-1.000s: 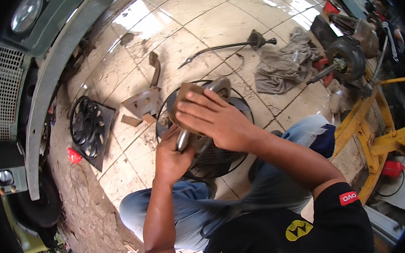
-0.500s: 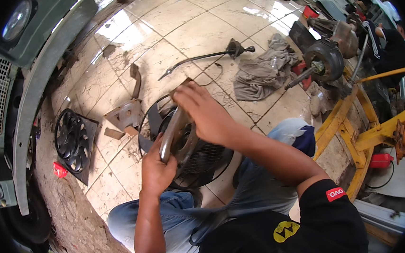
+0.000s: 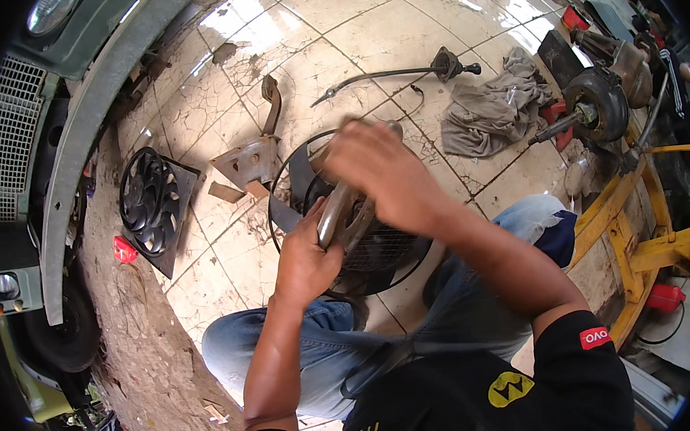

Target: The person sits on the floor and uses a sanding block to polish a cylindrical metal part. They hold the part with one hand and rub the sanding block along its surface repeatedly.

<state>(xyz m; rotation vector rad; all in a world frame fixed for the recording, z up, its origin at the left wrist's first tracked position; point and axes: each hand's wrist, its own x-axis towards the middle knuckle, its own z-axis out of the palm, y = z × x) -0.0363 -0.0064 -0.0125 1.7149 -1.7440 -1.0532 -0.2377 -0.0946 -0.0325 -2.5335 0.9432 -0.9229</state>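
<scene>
Kneeling on the tiled floor, a person works over a round fan with a wire guard, which lies flat on the tiles between the knees and directly under both hands. The left hand has its grip clamped on the lower end of a grey metal part that rises at a tilt from the fan's middle; thumb and fingers wrap it. The right hand lies over the upper end of the same part, fingers curled down across it; it is motion-blurred, so whether its grip is fully clamped cannot be told. The two hands are just apart along the part.

Just beyond the left hand, at the fan's rim, lies a bent metal bracket. Farther to that hand's left, a second black fan in a square shroud rests at the edge of the tiles, with a small red object beside it. Beyond the right hand a cable with a rubber boot stretches across the tiles; a grey rag lies next to it. Farthest right stand a brake hub and a yellow frame. A green vehicle front curves along the far left.
</scene>
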